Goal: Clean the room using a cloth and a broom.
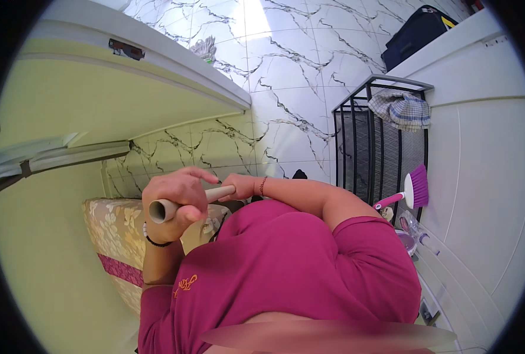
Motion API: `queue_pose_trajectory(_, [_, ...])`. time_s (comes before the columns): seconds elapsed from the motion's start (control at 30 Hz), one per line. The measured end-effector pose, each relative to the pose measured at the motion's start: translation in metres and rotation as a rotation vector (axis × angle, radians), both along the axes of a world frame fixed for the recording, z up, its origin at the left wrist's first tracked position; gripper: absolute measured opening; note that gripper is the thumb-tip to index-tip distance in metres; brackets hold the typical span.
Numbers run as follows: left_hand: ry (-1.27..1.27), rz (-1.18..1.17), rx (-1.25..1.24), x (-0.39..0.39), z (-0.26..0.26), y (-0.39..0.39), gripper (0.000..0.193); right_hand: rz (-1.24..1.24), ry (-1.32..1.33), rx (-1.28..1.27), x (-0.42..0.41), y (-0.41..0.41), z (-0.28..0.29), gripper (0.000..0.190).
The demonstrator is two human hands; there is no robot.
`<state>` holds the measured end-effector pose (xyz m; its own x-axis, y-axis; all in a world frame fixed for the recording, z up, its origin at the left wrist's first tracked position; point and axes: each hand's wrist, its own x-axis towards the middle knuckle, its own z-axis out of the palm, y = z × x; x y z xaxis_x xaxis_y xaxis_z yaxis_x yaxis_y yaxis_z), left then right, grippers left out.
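Observation:
A pale, hollow tube (219, 194) slants across the front of my body, its round open end toward my face. My left hand (176, 199) is wrapped around it near that end, with the thumb beneath and the index finger stretched out. Lower down, my right hand (241, 186) closes on the tube, and its fingers are partly hidden. Whether the tube runs on past the right hand cannot be seen. Just beyond my left forearm stands a floral-patterned padded item (116, 225) with a magenta band.
A white door (134, 88) with a latch plate stands at left. On the right, a black mesh rack (355, 146) carries a checked cloth (402, 110) and a purple-bristled brush (415, 188). A dark bag (415, 40) and grey mop-like strands (205, 48) lie farther off on marble-patterned tiles (289, 71).

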<state>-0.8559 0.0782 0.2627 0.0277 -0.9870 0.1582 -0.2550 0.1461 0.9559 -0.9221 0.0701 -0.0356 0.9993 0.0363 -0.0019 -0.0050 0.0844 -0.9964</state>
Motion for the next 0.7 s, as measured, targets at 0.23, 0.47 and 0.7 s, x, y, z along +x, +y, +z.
queue_pose_trajectory(0.23, [-0.082,0.058,-0.071,0.011,0.009,0.027,0.042,-0.041,-0.186,-0.361,0.010,-0.071,0.002,0.026])
queue_pose_trajectory(0.47, [-0.145,-0.008,-0.144,0.004,-0.010,0.029,0.042,-0.098,-0.171,-0.619,0.019,-0.126,-0.003,0.030])
queue_pose_trajectory(0.7, [-0.093,-0.354,-0.425,0.040,0.046,0.039,0.041,-0.161,-0.259,-0.417,0.013,-0.079,0.074,0.022])
